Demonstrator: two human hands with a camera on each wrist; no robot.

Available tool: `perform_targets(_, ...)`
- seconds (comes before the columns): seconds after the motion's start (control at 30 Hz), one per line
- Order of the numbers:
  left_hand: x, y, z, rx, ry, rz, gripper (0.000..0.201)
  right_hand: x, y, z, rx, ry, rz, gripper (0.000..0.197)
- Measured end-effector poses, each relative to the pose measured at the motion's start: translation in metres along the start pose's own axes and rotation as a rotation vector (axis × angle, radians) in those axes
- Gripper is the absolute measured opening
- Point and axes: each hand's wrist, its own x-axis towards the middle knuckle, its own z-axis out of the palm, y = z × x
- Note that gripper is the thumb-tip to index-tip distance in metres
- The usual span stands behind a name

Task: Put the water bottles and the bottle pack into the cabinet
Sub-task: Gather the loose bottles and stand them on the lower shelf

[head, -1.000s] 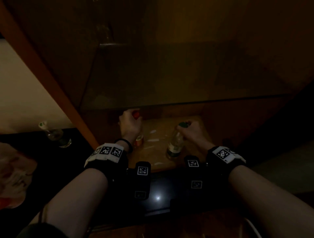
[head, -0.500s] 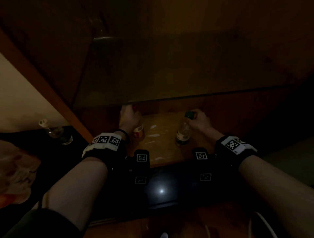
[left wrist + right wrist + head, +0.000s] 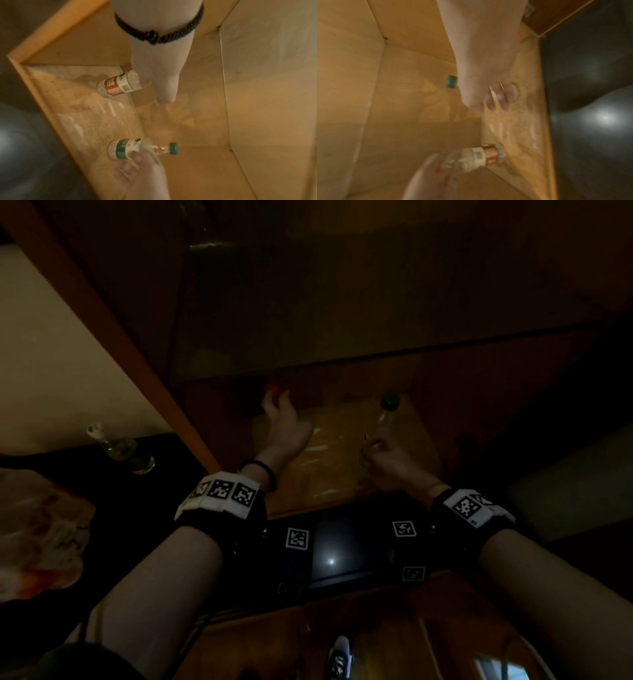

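Two small water bottles stand on the wooden cabinet floor [image 3: 342,460]. My left hand [image 3: 282,422] reaches deep in on the left, its fingers at the top of the red-capped bottle [image 3: 118,85], whose brown label also shows in the right wrist view [image 3: 486,157]. Further right, my right hand [image 3: 383,453] curls round the body of the green-capped bottle [image 3: 387,409], leaving its cap bare. Its green label [image 3: 123,148] shows just past the blurred fingers [image 3: 501,97]. A third, pale-capped bottle [image 3: 120,448] stands outside on the dark counter.
The dark glossy counter [image 3: 342,549] runs along the cabinet's front edge. An orange cabinet frame [image 3: 137,364] slants up at the left. A crumpled pale plastic bundle with red print [image 3: 37,525] lies at the far left. Behind both bottles the cabinet floor [image 3: 197,169] is bare.
Both hands have pushed further into the cabinet, taking the two bottles deeper. My right hand has slid from the green cap down to the bottle's body.
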Motion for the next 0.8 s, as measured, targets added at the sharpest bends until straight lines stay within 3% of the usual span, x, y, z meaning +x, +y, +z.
perform_targets(0.1, -0.018, -0.008, -0.004, 0.096, -0.082, 0.098, 0.069, -0.010, 0.011, 0.024, -0.135, -0.150, 0.089, 0.008)
perform_targets(0.17, -0.031, -0.018, -0.005, 0.003, -0.211, 0.129, 0.061, -0.021, 0.014, 0.043, -0.195, -0.211, 0.113, 0.017)
perform_targets(0.3, -0.062, -0.048, -0.016, 0.029, -0.434, 0.272, 0.045, -0.038, 0.014, 0.077, -0.179, -0.177, 0.095, 0.008)
perform_targets(0.43, -0.077, -0.088, -0.047, 0.079, -0.702, 0.369, 0.028, -0.054, 0.006, 0.116, -0.219, -0.181, 0.137, 0.012)
perform_targets(0.53, -0.078, -0.123, -0.080, 0.176, -0.759, 0.407, 0.028, -0.067, 0.005, 0.149, -0.237, -0.172, 0.204, 0.010)
perform_targets(0.63, -0.075, -0.152, -0.121, 0.183, -0.674, 0.344, 0.025, -0.080, 0.010, 0.182, -0.251, -0.210, 0.218, 0.012)
perform_targets(0.8, -0.053, -0.199, -0.199, 0.013, -0.144, 0.199, 0.027, -0.083, 0.003, 0.238, -0.305, -0.302, 0.188, 0.012)
